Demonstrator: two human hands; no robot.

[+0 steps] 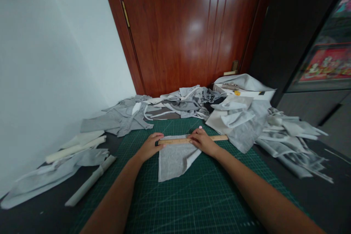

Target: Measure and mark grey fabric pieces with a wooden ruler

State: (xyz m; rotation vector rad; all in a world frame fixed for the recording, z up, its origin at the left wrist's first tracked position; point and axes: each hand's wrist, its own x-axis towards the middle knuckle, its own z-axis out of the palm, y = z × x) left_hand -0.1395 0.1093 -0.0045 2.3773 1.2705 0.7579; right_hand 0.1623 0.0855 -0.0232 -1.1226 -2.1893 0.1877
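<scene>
Mostly flat grey cloth [174,161], curled at right, under wooden ruler [175,141] in left hand's [151,145] and right hand's [203,141] finger grip

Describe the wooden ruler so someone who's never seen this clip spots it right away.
Start with the green gridded mat in front of the reddish-brown door. On it, the left hand and right hand meet a grey cloth. The ruler lies across that cloth's far part: a straight, narrow tan strip, unlike the grey fabric and green mat.
</scene>
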